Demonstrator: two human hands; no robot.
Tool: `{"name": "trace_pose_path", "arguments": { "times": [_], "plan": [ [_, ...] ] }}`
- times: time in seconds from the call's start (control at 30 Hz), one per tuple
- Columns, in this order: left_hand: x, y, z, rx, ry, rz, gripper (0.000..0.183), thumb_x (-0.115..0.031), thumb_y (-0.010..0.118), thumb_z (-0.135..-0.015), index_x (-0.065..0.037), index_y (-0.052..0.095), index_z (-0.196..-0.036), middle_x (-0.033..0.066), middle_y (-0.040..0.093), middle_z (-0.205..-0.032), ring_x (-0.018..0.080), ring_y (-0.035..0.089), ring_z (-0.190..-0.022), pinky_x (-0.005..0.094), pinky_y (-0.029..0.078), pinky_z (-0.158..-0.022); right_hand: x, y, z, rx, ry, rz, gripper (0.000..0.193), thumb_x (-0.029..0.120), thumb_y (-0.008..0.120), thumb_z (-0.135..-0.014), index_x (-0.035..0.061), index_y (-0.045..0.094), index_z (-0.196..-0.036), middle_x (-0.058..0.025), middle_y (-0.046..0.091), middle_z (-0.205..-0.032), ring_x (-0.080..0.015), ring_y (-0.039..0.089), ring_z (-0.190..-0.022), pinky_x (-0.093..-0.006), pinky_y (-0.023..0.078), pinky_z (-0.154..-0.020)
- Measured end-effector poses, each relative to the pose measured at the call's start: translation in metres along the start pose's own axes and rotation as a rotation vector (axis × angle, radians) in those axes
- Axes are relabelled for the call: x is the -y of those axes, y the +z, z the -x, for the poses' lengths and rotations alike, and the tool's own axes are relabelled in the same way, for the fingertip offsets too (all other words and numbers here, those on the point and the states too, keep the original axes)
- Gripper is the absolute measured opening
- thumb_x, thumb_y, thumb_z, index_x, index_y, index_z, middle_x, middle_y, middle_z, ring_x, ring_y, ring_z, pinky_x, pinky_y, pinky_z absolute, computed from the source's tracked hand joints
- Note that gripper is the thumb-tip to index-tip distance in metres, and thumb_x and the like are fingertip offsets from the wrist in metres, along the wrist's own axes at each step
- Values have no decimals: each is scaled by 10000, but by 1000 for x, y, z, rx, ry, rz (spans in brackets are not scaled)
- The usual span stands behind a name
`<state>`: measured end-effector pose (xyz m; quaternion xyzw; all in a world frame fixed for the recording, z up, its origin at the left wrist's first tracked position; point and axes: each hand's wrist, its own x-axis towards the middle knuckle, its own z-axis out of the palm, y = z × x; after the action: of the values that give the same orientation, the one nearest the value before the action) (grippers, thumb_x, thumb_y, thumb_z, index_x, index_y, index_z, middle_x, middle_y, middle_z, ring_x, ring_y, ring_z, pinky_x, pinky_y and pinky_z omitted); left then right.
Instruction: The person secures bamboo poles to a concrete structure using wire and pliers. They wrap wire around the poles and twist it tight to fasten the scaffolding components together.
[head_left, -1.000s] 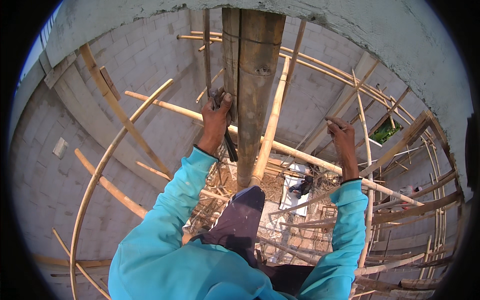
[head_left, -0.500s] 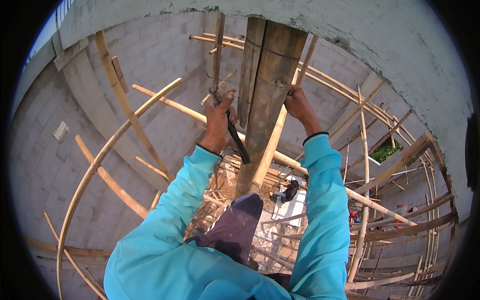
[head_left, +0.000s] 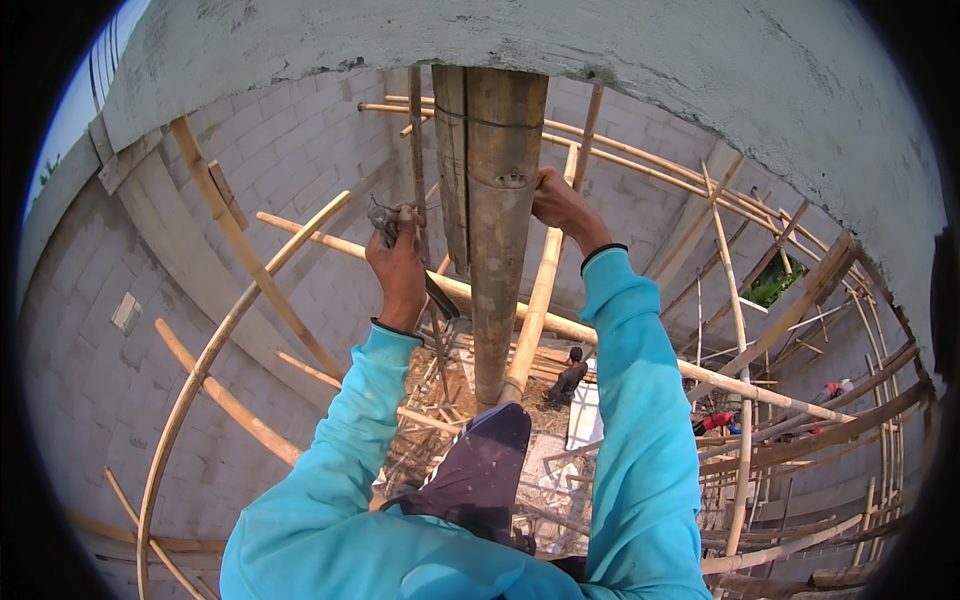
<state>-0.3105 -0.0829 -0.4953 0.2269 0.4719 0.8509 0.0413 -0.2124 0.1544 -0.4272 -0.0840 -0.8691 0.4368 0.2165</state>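
In front of me a thick bamboo pole (head_left: 503, 230) rises to the concrete beam (head_left: 420, 40), with a narrow wooden plank (head_left: 452, 190) along its left side. Thin dark wire (head_left: 505, 123) wraps both near the top. My left hand (head_left: 398, 270), left of the plank, is closed around a hammer (head_left: 383, 215); its metal head sticks out above my fingers and the dark handle emerges below. My right hand (head_left: 565, 210) is at the pole's right edge, fingers curled in against it. The fingertips are partly hidden by the pole, and what they pinch cannot be made out.
Bamboo scaffolding poles (head_left: 545, 310) cross below and around me, and a curved pole (head_left: 205, 365) bends along the left. Grey block walls (head_left: 290, 130) enclose the space. Far below, a person (head_left: 568, 380) is beside a white sheet (head_left: 584, 418); others show at the right.
The view has shifted, and the pole now looks more upright. My left hand and the hammer have turned, so more of the handle is behind the hand. My right hand stays at the pole's edge.
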Motion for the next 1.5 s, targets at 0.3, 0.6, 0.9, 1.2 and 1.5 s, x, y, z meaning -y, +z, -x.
{"name": "trace_pose_path", "arguments": {
  "times": [0.3,0.6,0.9,1.2,1.5],
  "plan": [
    [-2,16,30,130,848,-569,68,43,687,-894,25,664,-955,115,680,-892,239,652,-749,327,508,-678,58,14,91,-352,102,479,236,237,676,-909,48,789,-995,-193,741,-880,-370,714,-852,-448,560,-770],
    [-31,5,36,318,1138,-607,127,81,706,-833,35,647,-935,171,689,-888,348,697,-765,359,547,-670,33,22,74,-382,22,298,246,217,637,-891,61,793,-1000,-201,746,-972,-414,693,-949,-488,554,-853],
    [-19,23,32,306,933,-753,144,30,712,-841,4,602,-930,170,621,-858,359,621,-738,399,494,-653,55,26,107,-422,32,143,371,233,605,-931,-13,720,-1183,-269,729,-1057,-429,692,-1005,-463,537,-922],
    [-1,17,25,376,924,-605,151,72,681,-849,15,634,-981,143,632,-862,290,662,-748,366,518,-652,77,56,136,-529,-153,479,492,368,640,-988,-23,602,-1284,-304,701,-1066,-425,699,-906,-465,567,-837],
    [0,26,31,341,681,-381,139,67,679,-826,25,635,-950,117,641,-819,245,654,-750,337,511,-681,80,103,136,-674,-287,568,470,254,771,-860,103,577,-1260,-276,424,-1378,-460,586,-1149,-511,575,-817]
  ]
}}
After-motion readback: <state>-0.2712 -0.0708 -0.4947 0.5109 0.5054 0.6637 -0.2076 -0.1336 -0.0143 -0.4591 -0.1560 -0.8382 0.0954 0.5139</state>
